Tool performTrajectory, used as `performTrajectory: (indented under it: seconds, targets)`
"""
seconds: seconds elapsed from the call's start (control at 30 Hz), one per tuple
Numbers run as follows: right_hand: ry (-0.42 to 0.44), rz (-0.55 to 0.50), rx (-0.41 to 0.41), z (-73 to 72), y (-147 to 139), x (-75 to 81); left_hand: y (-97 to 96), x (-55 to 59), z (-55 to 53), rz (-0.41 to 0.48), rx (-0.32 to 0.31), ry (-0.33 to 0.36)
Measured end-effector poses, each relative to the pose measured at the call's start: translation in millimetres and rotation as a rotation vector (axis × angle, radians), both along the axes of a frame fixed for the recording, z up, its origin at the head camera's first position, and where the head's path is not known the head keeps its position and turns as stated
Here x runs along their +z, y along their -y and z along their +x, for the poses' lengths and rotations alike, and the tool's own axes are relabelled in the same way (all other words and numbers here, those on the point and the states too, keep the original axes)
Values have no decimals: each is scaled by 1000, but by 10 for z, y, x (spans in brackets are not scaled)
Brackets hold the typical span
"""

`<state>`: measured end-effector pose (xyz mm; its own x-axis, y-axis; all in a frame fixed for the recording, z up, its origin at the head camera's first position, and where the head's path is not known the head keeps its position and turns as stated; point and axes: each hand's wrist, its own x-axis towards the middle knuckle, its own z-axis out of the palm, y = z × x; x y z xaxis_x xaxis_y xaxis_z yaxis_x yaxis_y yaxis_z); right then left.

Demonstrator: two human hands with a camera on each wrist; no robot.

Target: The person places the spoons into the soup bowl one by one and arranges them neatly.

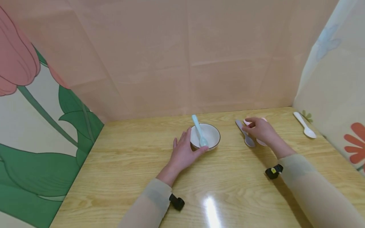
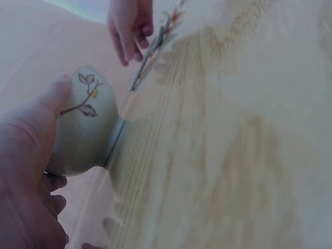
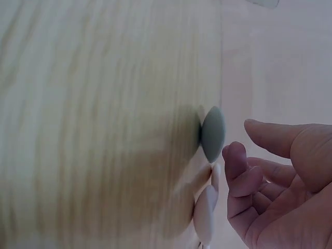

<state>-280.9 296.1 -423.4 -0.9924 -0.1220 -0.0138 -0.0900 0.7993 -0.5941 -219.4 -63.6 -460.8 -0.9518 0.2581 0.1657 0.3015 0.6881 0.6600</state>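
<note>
Our left hand (image 1: pixel 183 153) curls around the bowl (image 1: pixel 212 134) on the surface (image 1: pixel 114 177), probably steadying it; its rim props the blue spoon (image 1: pixel 199 130). Our right hand (image 1: pixel 260 129), empty, thumb parted from loosely bent fingers, hovers by the grey spoon (image 1: pixel 249 141).

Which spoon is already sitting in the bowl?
The light blue spoon: its scoop is inside the bowl and its handle sticks out over the far rim. The others, like the grey spoon and white spoon, lie on the table.
</note>
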Motion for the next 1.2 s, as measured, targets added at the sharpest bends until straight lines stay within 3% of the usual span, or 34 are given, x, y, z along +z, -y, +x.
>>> performTrajectory:
  seconds: [0.63,1.2]
  targets:
    - [11,68,25,-127,-44,-128,-17,-32,-10,-11,7,9]
    - [23,101,49,-105,-25,-83,-26,-6,13,-17,10,-4]
